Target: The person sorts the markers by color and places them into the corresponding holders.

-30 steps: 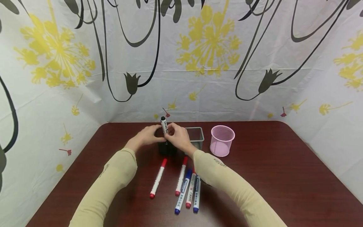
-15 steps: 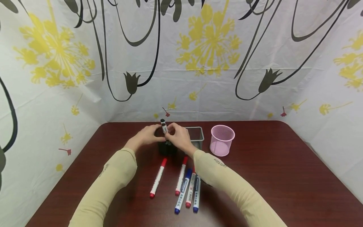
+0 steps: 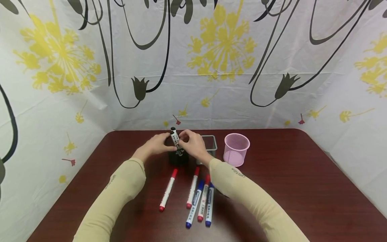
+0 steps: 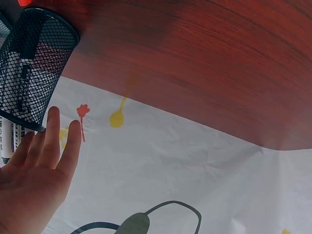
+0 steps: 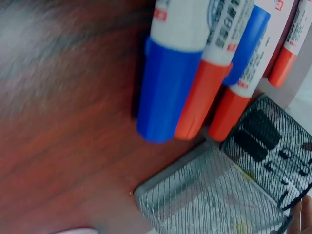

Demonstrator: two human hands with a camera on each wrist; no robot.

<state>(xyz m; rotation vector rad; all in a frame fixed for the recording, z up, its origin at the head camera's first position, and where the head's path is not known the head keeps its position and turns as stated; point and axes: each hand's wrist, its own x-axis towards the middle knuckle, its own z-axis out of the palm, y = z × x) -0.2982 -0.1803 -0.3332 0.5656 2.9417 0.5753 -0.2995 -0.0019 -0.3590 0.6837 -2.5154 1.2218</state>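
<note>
In the head view, a black mesh pen holder (image 3: 178, 160) stands near the table's far edge. My left hand (image 3: 155, 145) holds it by the rim, thumb in front and fingers behind; the left wrist view shows those fingers (image 4: 48, 146) stretched along the holder's upper edge. A white whiteboard marker (image 3: 175, 138) with a black end leans to the left inside the holder, with another dark end beside it. Just right of this marker is my right hand (image 3: 192, 145), thumb and fingers parted at its side. Only a sliver of right fingertips (image 5: 305, 214) shows in the right wrist view.
A grey mesh container (image 3: 216, 145) stands right of the black holder, partly behind my right hand. Further right is a pink mesh cup (image 3: 237, 153). Several red and blue markers, such as a red marker (image 3: 168, 190) and a blue marker (image 3: 195, 205), lie on the table in front.
The black-ended marker has sunk lower and now leans left in the holder. My right hand has let go and moved slightly right. The left hand stays on the holder.
</note>
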